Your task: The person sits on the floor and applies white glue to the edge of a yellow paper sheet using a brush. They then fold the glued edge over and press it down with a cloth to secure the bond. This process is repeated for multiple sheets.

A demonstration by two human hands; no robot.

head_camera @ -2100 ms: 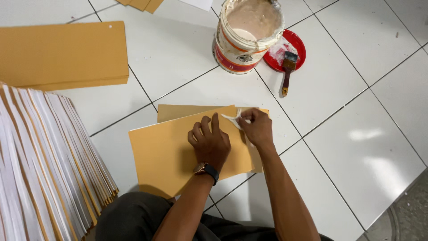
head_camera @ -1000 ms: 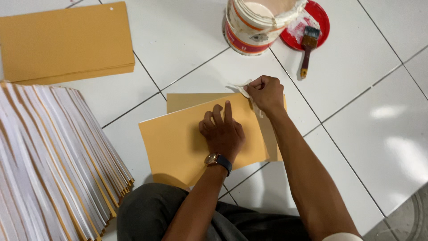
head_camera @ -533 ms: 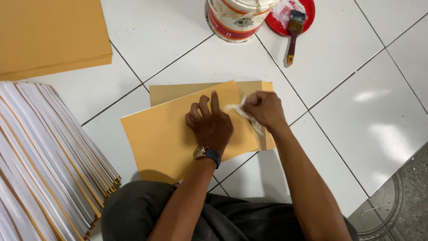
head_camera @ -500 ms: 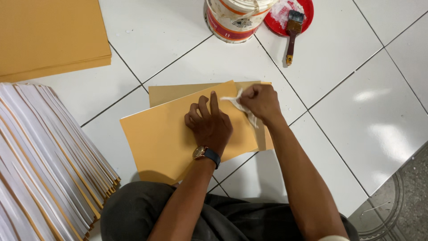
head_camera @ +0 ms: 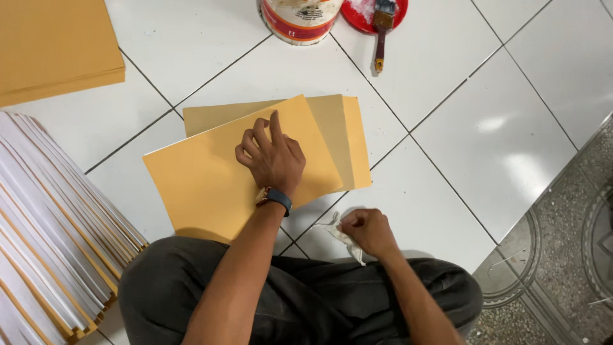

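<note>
A: What does the person wear?
B: Dark grey trousers (head_camera: pixel 306 300) across the near edge, and bare forearms with no sleeves showing.
A: Anything on the hands?
B: The left hand (head_camera: pixel 273 160) carries a dark-strapped wristwatch (head_camera: pixel 276 197); the right hand (head_camera: pixel 369 231) has nothing on it.

A round white tub (head_camera: pixel 300 19) with a red band and a pale label is seen at the top edge, on the white tiled floor (head_camera: pixel 447 115). No signs or screens are shown.
</note>
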